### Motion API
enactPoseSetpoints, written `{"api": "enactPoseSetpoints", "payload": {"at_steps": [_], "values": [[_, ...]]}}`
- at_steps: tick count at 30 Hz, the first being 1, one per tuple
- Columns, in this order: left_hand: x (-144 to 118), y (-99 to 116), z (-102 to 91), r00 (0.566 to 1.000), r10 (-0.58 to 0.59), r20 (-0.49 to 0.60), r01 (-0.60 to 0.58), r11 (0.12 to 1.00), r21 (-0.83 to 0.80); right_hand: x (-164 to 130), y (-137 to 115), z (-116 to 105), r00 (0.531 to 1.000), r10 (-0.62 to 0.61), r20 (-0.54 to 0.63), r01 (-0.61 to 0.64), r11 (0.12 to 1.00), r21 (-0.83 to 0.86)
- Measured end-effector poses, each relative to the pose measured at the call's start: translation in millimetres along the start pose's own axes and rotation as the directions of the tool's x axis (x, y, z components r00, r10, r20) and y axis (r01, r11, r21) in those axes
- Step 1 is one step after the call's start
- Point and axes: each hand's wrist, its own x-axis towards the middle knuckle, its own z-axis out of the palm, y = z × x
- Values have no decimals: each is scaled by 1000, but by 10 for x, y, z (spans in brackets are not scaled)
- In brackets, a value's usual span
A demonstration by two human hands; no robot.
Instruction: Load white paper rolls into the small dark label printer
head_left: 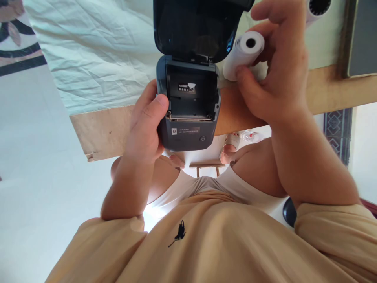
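Observation:
A dark portable label printer [188, 135] is held at the table's front edge by my left hand [147, 124], the thumb over its left side. Its glossy black lid [200, 29] stands swung up and its paper bay shows bare, with a small printed sticker inside. To the right, my right hand [281, 63] grips a white paper roll [240, 59] between thumb and fingers, close beside the printer's lid. The roll's dark core hole faces up towards me. Some of the right fingers are hidden behind the roll.
A pale green cloth [103, 51] covers the table, whose wooden edge [103, 131] runs across the front. Another white roll [318, 10] is at the top right, near a dark flat object [363, 39]. Below the table are a small wooden stool [206, 166] and a clear plastic item [251, 136].

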Motion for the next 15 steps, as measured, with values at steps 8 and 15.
{"api": "enactPoseSetpoints", "payload": {"at_steps": [8,15], "values": [[-10,18,19,1000,-26,-13,27,999,41,6,18,-7,999,-33,26,35,996,-80],[-1,2,2,1000,-8,-16,9,998,63,-7,-1,-2,998,4,56,-4,1000,16]]}}
